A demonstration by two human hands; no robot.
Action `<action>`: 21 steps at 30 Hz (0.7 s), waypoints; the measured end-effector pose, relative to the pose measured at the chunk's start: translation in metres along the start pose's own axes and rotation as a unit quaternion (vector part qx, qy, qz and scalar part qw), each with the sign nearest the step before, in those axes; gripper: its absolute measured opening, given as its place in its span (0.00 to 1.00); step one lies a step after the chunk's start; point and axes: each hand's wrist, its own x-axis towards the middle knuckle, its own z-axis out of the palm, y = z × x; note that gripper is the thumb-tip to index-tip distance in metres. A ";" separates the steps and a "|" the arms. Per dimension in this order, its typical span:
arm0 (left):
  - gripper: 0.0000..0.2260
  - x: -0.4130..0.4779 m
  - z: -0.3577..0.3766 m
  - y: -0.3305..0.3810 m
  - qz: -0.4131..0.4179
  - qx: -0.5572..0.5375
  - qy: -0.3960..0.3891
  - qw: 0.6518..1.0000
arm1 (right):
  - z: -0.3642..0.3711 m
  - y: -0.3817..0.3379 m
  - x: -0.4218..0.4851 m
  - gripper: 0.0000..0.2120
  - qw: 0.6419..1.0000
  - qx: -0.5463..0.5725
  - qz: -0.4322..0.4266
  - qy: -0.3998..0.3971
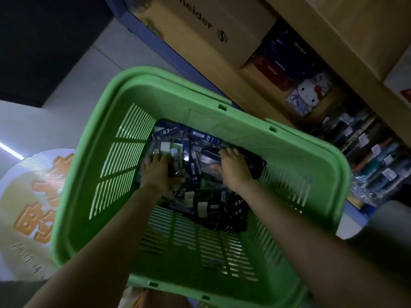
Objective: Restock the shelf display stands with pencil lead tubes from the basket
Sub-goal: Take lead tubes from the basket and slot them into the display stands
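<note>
Reaching down into the green basket [104, 112], in the head view, both hands lie on the heap of pencil lead tubes [193, 141] that fills its far half. The left hand [155, 172] rests flat on the heap's 9 o'clock side, its fingers [153, 157] spread and pointing to 12 o'clock, the thumb out toward 3; it seems to press on the packs, not to hold one. The right hand [233, 170] sits at the 3 o'clock side with fingertips bent down into the tubes; blur hides whether anything is pinched there.

The tubes lie jumbled, with no common long axis. Those in the gap between the two hands run roughly 12 to 6, touching both thumbs, so either hand is equally near them. More packs lie at 6 o'clock, below the wrists. The shelf [367, 152] stands outside the basket at 2 to 3 o'clock, nearer the right hand, which I judge the likelier carrier.
</note>
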 end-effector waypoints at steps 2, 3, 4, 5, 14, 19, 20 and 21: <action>0.20 -0.001 0.003 -0.002 -0.034 -0.062 -0.049 0.996 | -0.002 -0.002 -0.004 0.20 0.999 0.028 0.007 0.016; 0.18 0.000 0.008 -0.006 -0.045 -0.090 -0.066 0.993 | -0.003 -0.004 -0.007 0.19 0.999 0.040 0.008 0.030; 0.19 0.000 0.010 -0.008 -0.057 -0.101 -0.073 0.991 | -0.004 -0.006 -0.011 0.18 0.997 0.056 0.008 0.049; 0.20 0.000 0.012 -0.009 -0.065 -0.106 -0.070 0.990 | -0.006 -0.008 -0.015 0.18 0.995 0.077 0.012 0.066; 0.03 -0.037 -0.023 0.036 -0.039 -0.342 0.046 0.938 | -0.018 -0.040 -0.050 0.17 0.961 0.270 0.024 0.055; 0.25 -0.066 -0.031 0.048 -0.063 -0.527 -0.010 0.847 | -0.014 -0.070 -0.068 0.12 0.938 0.345 0.007 0.008; 0.31 -0.071 -0.031 0.047 -0.053 -0.548 -0.042 0.834 | -0.012 -0.075 -0.071 0.13 0.937 0.348 -0.010 0.000; 0.36 -0.076 -0.034 0.047 -0.044 -0.570 -0.066 0.818 | -0.011 -0.079 -0.073 0.15 0.938 0.347 -0.028 0.001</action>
